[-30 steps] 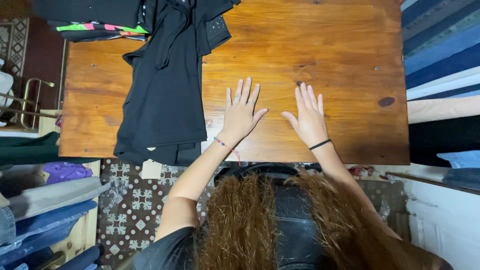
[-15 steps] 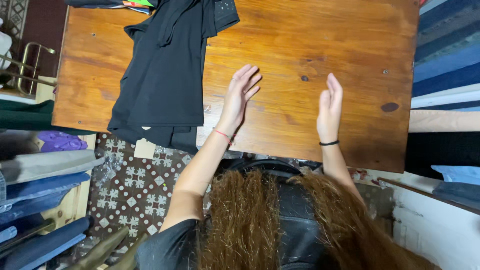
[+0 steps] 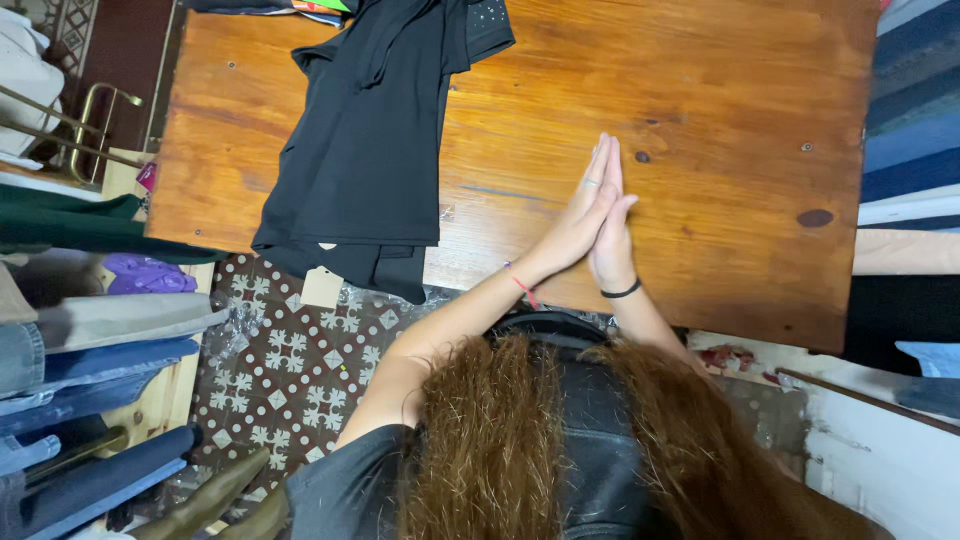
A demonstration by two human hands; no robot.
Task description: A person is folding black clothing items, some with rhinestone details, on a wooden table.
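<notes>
left hand (image 3: 575, 222): flat, fingers straight, palm pressed to right hand, gripping nothing | right hand (image 3: 613, 235): flat, likewise empty | both above wooden table (image 3: 740, 120) near its front edge | black garment (image 3: 375, 150): on table, left of hands, apart, hem over edge

A pale rectangular tag (image 3: 322, 287) hangs from the black garment (image 3: 365, 160).

I see my left hand (image 3: 578, 215) and right hand (image 3: 612, 235) pressed palm to palm above the table (image 3: 720, 120). A garment (image 3: 375, 150) lies on the table to their left, overhanging its near edge.
</notes>
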